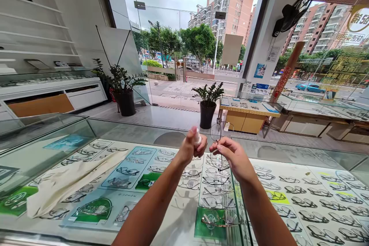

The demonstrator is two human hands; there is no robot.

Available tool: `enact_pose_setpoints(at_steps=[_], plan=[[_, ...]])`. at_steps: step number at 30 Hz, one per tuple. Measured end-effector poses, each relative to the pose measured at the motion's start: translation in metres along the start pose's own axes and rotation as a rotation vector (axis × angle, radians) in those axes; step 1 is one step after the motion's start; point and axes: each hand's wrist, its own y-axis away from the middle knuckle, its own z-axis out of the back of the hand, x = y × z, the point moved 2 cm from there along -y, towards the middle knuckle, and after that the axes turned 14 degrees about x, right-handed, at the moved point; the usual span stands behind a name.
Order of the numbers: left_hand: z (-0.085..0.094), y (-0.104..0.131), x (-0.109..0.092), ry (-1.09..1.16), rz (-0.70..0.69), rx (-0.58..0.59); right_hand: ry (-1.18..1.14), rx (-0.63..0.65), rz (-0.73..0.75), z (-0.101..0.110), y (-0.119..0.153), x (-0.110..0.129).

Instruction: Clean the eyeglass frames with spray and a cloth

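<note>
Above the glass display case, my right hand [230, 155] pinches a pair of thin-rimmed eyeglasses [215, 132] between thumb and fingers. The frame is turned on end, one round lens above the fingers and the other below, with a small white tag [226, 127] on it. Just to the left, my left hand [191, 146] is wrapped round a small white spray bottle [197, 138], its thumb raised near the top. The bottle and the eyeglasses are apart. Most of the bottle is hidden by the fingers.
Rows of eyeglasses [213, 180] lie inside the glass display case [161, 132] beneath my arms. A cream cloth [69, 184] is spread on the left. Beyond stand potted plants [208, 111], a wooden display table [245, 119] and glass doors [164, 61].
</note>
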Motion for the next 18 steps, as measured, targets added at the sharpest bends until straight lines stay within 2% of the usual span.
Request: enact_pose_setpoints(at_steps=[3, 8, 12, 18], plan=[[0.009, -0.008, 0.015, -0.164, 0.032, -0.129, 0.01, 0.017, -0.006, -0.003, 0.0, 0.0], [0.017, -0.014, 0.03, -0.36, 0.065, -0.138, 0.057, 0.041, -0.032, -0.004, -0.001, 0.0], [0.016, -0.013, 0.029, -0.385, 0.072, -0.124, 0.084, 0.057, -0.055, -0.002, -0.001, 0.0], [0.012, -0.013, 0.028, -0.344, 0.091, -0.184, 0.079, 0.052, -0.065, 0.0, 0.0, 0.001]])
